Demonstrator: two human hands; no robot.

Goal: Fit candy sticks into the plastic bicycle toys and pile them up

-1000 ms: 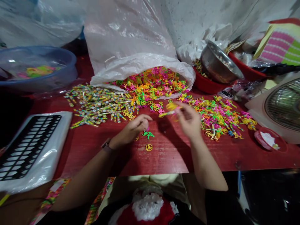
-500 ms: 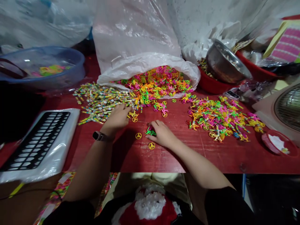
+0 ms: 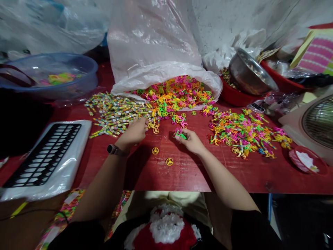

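My right hand [image 3: 191,141] is pinched on a green plastic toy frame [image 3: 181,136], just above the red table. A bit of pink plastic shows at its fingertips. My left hand [image 3: 137,129], with a watch on the wrist, is closed at the right edge of a pile of thin candy-filled tubes [image 3: 117,110]; its fingertips are hidden. Beside its fingers lie a few yellow pieces, among them a yellow wheel [image 3: 155,130]. Two loose yellow spoked wheels lie nearer me, one wheel [image 3: 155,150] left of the other wheel [image 3: 169,162].
A white plastic bag [image 3: 158,71] spills colourful toy parts at the back. At right lies a heap of toys with tubes [image 3: 236,130], near a fan [image 3: 316,119] and a small red basket [image 3: 299,161]. A blue basin [image 3: 75,85] and a black rack [image 3: 44,156] on plastic stand left.
My right hand first let go of a toy at the right heap, then reached to the green frame and lifted it away from the wheels. My left hand moved to the tube pile.
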